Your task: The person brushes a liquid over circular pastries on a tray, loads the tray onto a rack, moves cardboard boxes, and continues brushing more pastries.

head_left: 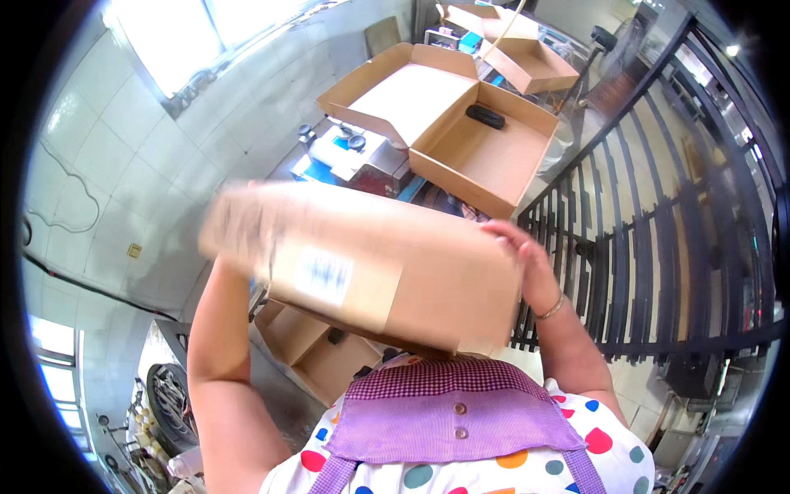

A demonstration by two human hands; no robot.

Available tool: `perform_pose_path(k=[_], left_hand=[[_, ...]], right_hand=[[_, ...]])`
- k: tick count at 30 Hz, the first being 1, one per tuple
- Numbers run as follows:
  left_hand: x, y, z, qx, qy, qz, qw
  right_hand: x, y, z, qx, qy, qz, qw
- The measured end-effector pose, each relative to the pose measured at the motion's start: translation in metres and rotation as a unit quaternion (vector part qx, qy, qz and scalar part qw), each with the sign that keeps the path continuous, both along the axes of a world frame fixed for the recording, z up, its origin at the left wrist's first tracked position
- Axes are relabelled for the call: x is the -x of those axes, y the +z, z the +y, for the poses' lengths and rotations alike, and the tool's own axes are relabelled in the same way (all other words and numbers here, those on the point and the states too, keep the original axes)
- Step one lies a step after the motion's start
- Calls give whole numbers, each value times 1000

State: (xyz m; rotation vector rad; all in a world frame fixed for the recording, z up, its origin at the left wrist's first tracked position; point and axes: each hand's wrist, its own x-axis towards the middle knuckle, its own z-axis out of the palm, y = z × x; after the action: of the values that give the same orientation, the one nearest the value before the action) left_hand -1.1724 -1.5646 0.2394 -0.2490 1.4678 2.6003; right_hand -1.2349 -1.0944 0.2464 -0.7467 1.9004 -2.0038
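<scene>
A closed brown cardboard box (444,284) with a white label (323,275) is held up in front of my chest, slightly tilted and blurred by motion. My right hand (527,255) grips its right end, fingers over the upper edge. At the other end, my left forearm (218,329) runs up behind the box and supports it; the fingers there are hidden. Just beyond the held box lies an open cardboard box (494,177), its lid folded back to the left, with a dark oblong object (485,116) inside.
Another open box (547,70) lies farther back. A white and blue machine with black knobs (370,156) stands by the tiled wall (140,165). Along the right runs a black slatted rack (617,222). An open carton (329,362) is low beneath the held box.
</scene>
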Motion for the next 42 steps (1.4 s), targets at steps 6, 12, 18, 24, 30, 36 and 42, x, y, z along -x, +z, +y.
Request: perform_pose_path(k=[6, 12, 18, 24, 30, 36, 42], left_hand=[[-40, 8, -8, 66, 17, -126, 990], [-42, 6, 9, 44, 8, -56, 997], [-46, -33, 1, 134, 1, -50, 990], [-68, -59, -1, 167, 45, -114, 978], [-67, -53, -5, 275, 29, -139, 951], [-34, -36, -6, 435, 105, -25, 894], [52, -5, 40, 271, 116, 42, 955]], right_hand=[[-34, -3, -10, -103, -6, 44, 994], [-34, -10, -24, -106, -33, 43, 993], [-35, -39, -32, -153, -130, 54, 978], [-60, -63, -34, -98, -141, -154, 973], [-68, -55, -39, -71, -125, -219, 965], [-67, -59, -34, -90, -195, -228, 950], [-21, -60, -12, -54, -330, -160, 929]])
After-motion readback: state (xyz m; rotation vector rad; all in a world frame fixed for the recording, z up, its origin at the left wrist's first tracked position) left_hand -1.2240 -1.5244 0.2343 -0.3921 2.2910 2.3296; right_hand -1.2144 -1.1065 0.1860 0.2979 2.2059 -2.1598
